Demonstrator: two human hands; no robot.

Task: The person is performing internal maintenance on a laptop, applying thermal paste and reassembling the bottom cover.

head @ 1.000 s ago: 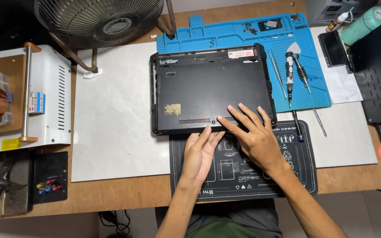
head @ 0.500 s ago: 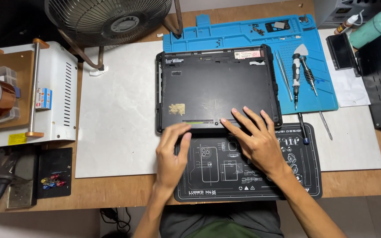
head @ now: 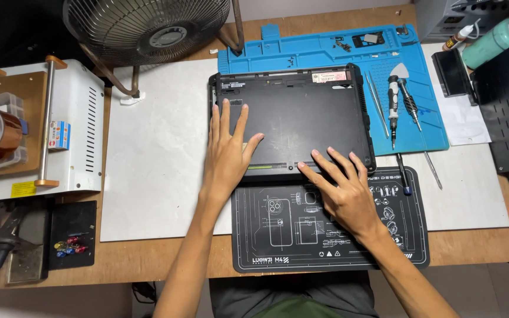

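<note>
Left hand (head: 228, 150) and right hand (head: 344, 189) lie flat, fingers spread, hiding parts of the laptop (head: 301, 112).

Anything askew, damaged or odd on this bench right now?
Nothing looks damaged or spilled. The black laptop lies bottom up, straddling the blue mat and the black mat, with the left hand and right hand flat on it.

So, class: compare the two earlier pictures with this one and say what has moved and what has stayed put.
The left hand has slid from the laptop's near edge up and leftward; it now lies flat on the left part of the black laptop underside. The right hand stays at the near edge, fingers spread. Nothing was gripped or released. The laptop, blue mat, screwdriver and black mat lie as before.
</note>
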